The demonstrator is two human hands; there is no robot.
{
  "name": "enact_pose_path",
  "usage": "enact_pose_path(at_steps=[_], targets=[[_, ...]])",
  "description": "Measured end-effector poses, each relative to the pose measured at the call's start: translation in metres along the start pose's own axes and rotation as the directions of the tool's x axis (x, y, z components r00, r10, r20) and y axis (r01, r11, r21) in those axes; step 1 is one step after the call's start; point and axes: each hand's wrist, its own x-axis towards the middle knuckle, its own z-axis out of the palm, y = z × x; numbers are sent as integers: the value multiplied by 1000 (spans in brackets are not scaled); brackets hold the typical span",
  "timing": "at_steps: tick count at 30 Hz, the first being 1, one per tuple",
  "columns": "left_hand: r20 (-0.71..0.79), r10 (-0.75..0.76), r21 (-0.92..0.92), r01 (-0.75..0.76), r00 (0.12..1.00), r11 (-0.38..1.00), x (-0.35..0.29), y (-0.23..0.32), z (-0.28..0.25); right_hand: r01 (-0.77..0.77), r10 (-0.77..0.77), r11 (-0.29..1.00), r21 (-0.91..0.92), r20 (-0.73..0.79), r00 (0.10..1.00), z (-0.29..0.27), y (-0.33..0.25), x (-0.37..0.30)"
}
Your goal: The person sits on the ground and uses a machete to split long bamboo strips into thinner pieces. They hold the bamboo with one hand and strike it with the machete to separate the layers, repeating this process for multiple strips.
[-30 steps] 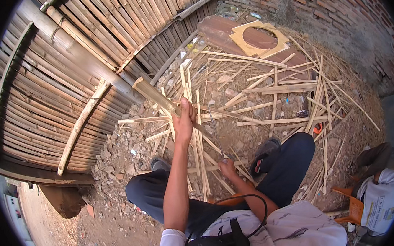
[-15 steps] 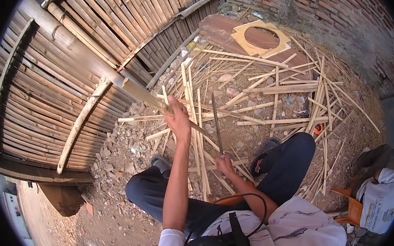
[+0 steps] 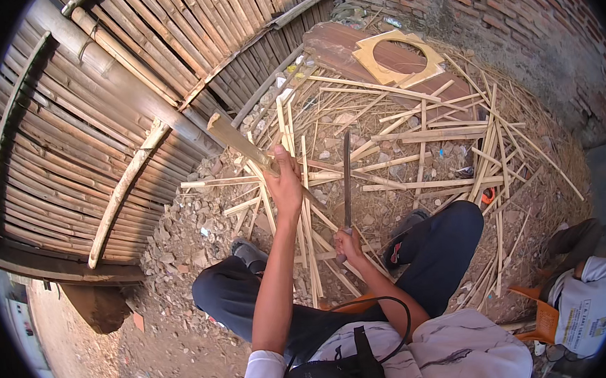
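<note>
My left hand [image 3: 286, 184] is wrapped around a split bamboo piece [image 3: 242, 146], which slants from the upper left down toward the space between my knees. In my right hand [image 3: 347, 244] I grip a machete [image 3: 347, 182] by its handle, low and close to my right knee. Its dark, narrow blade points up and away, apart from the bamboo piece and to its right. Beneath both hands, several pale bamboo strips [image 3: 308, 224] lie crossed on the ground. The lower end of the bamboo piece partly overlaps these strips.
More bamboo strips [image 3: 454, 135] are scattered ahead and right. A brown board [image 3: 328, 43] carries a yellowish panel [image 3: 371, 61] with a round hole. A bamboo wall [image 3: 62, 164] stands left, a brick wall [image 3: 515, 5] right. Another person [image 3: 585, 303] is beside an orange chair [image 3: 545, 318].
My left hand and the bamboo piece have moved slightly right, and the piece's upper end has come down nearer. The machete has swung right, away from the bamboo, and its blade stands more upright.
</note>
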Motion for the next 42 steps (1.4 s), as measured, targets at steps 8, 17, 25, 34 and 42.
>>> enact_pose_path(at_steps=[8,17,25,34,42], targets=[[36,10,26,-11,999,1000,-6,-4,6,-437,436,896,-81,-36,899,-41,49,-1],[200,-54,29,49,978,998,-13,-6,-1,5,-5,1000,-26,5,1000,10,-19,-3],[242,-50,-10,54,969,998,-14,-1,0,-477,465,869,-133,-112,878,-45,36,-3],[385,-102,-57,134,917,989,-18,-2,-19,-26,29,993,-112,20,999,14,-19,-12],[475,-84,-82,139,876,987,-21,3,-25,-419,422,906,59,-54,905,-52,57,10]])
